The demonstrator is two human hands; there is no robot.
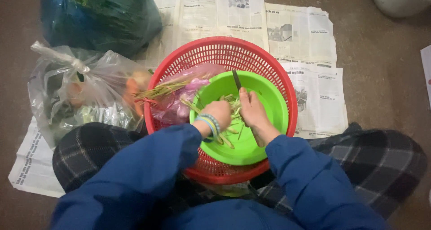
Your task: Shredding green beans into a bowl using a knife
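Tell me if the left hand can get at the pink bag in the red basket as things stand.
Probably yes. The left hand holds green stalks over the green bowl, and the pink bag lies right beside it in the red basket, uncovered; it would need to drop the stalks first.

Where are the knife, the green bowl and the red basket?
knife (236, 78): head view, on the dark blade above the right hand.
green bowl (269, 95): head view, on its bare inner wall.
red basket (215, 50): head view, on its far wall.
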